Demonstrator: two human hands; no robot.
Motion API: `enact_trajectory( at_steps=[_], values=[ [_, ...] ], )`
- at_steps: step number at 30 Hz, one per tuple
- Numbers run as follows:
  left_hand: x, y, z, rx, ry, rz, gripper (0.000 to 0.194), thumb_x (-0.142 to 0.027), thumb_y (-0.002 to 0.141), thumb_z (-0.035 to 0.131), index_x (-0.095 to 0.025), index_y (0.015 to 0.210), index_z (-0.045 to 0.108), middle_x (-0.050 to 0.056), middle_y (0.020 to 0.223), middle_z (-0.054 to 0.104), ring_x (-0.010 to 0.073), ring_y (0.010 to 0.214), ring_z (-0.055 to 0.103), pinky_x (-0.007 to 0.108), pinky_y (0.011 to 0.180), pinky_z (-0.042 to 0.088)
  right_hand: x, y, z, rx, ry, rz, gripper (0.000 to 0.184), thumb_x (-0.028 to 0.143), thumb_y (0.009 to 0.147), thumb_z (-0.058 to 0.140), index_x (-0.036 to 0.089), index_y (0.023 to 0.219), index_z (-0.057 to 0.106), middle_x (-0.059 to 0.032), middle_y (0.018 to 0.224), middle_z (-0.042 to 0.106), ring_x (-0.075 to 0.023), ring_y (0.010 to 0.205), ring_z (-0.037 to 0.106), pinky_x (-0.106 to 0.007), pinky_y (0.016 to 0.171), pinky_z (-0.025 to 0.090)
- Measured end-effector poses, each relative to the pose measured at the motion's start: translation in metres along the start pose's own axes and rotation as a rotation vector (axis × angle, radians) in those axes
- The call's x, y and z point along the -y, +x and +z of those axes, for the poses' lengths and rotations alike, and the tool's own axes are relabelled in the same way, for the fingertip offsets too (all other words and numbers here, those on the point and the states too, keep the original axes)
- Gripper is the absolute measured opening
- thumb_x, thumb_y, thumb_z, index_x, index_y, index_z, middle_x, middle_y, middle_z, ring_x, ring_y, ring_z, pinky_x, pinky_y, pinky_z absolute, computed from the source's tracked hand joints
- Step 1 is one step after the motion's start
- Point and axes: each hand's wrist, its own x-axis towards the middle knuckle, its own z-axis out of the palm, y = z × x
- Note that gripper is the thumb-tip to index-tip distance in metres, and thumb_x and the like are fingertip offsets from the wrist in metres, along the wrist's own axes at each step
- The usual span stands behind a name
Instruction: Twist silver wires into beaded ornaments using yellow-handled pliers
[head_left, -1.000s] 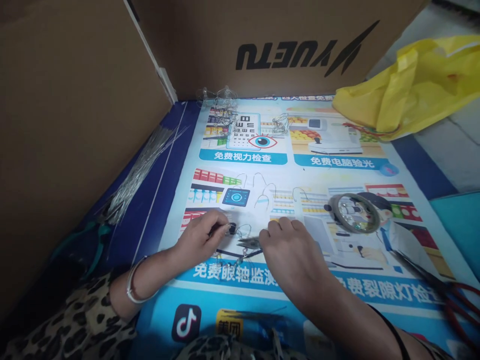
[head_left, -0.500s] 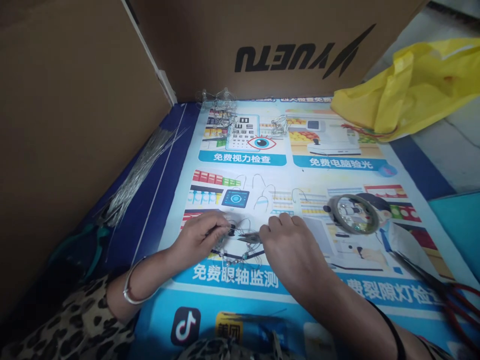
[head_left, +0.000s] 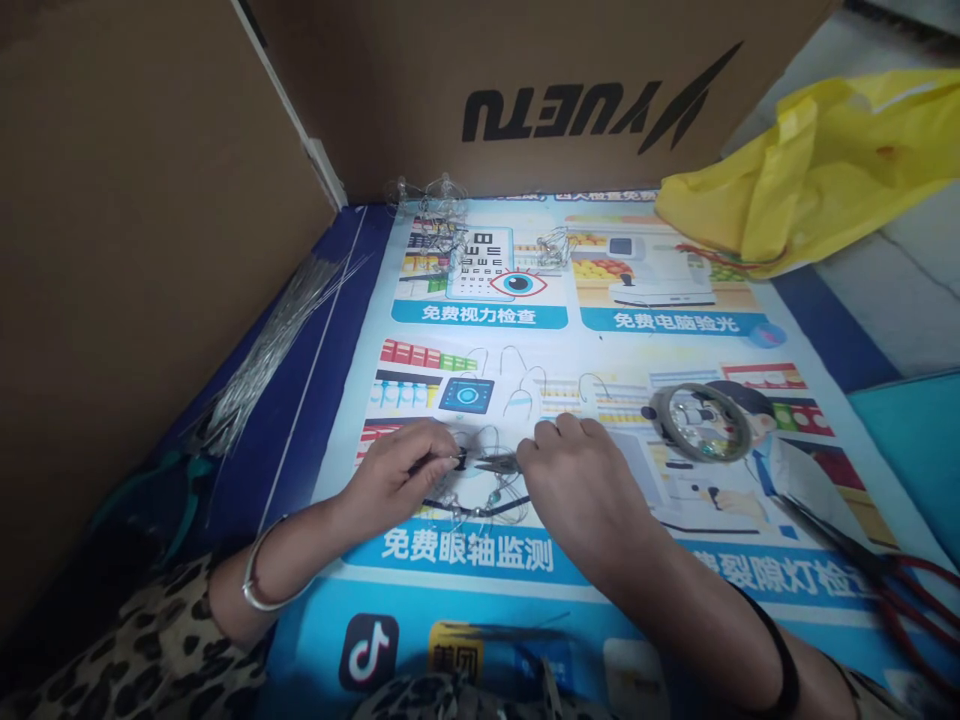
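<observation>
My left hand (head_left: pixel 409 470) is closed in a pinch at the left side of a wire-and-bead piece (head_left: pixel 478 510), its thumb and forefinger on thin wire. Clear and greenish beads hang on the loops below the fingers. Wrapped in a fist, my right hand (head_left: pixel 581 475) grips pliers (head_left: pixel 498 463) whose narrow metal jaws point left toward my left fingertips. The handles are hidden inside the hand. A small gap shows between the jaw tips and the left fingers. Several bent wires (head_left: pixel 534 378) lie just beyond the hands.
Straight wires (head_left: pixel 270 345) lie bundled at left near a teal-handled tool (head_left: pixel 184 505). Beaded wire pieces (head_left: pixel 442 205) sit at the back by a cardboard box (head_left: pixel 570 60). Rightward are a tape roll (head_left: pixel 664 425) with beads inside, red-handled scissors (head_left: pixel 892 575) and a yellow bag (head_left: pixel 795 180).
The view has shifted slightly. Both hands keep nearly the same places and grips. The plier jaws sit a little higher, and the beaded loops beneath have shifted slightly.
</observation>
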Motion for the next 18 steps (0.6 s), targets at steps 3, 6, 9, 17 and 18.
enact_trajectory(
  at_steps=[3,6,9,17,18],
  values=[
    [-0.001,0.001,0.001,0.049,-0.007,0.004,0.005,-0.016,0.087,0.050,-0.016,0.083,0.053,0.004,0.080,0.060,0.0140,0.077,0.056,0.027,0.068,0.046,-0.003,0.006,-0.001,-0.017,-0.008,-0.001,0.017,0.005,0.073,0.049,0.016,0.071,0.061,-0.0102,0.072,0.059,-0.0257,0.073,0.052,-0.035,0.061,0.025],
    [-0.003,0.001,0.001,0.094,-0.007,-0.027,0.008,-0.020,0.089,0.048,-0.016,0.084,0.052,0.004,0.080,0.058,0.0142,0.075,0.054,0.027,0.066,0.045,-0.004,0.014,-0.002,-0.038,-0.015,-0.008,0.017,0.006,0.075,0.048,0.016,0.071,0.062,-0.0100,0.072,0.059,-0.0250,0.073,0.051,-0.035,0.061,0.025],
    [-0.003,0.001,0.001,0.128,0.013,-0.070,0.012,-0.023,0.090,0.046,-0.017,0.081,0.051,0.003,0.077,0.056,0.0137,0.071,0.051,0.027,0.064,0.043,-0.005,0.021,-0.003,-0.055,-0.016,-0.017,0.017,0.006,0.076,0.048,0.015,0.072,0.062,-0.0098,0.073,0.060,-0.0242,0.075,0.051,-0.034,0.062,0.024],
    [-0.004,0.002,0.002,0.082,0.018,-0.098,0.020,-0.025,0.091,0.042,-0.016,0.078,0.054,0.003,0.073,0.055,0.0133,0.069,0.050,0.026,0.062,0.042,-0.030,0.011,0.002,-0.063,0.058,-0.006,0.014,0.014,0.079,0.049,0.018,0.076,0.062,-0.0054,0.077,0.061,-0.0200,0.077,0.050,-0.031,0.064,0.025],
    [-0.004,0.002,0.002,0.080,0.015,-0.105,0.021,-0.026,0.091,0.042,-0.016,0.078,0.056,0.003,0.073,0.056,0.0134,0.070,0.051,0.026,0.062,0.042,-0.032,0.009,0.002,-0.057,0.060,0.012,0.014,0.015,0.080,0.049,0.018,0.077,0.062,-0.0052,0.077,0.061,-0.0197,0.077,0.050,-0.031,0.064,0.025]
  ],
)
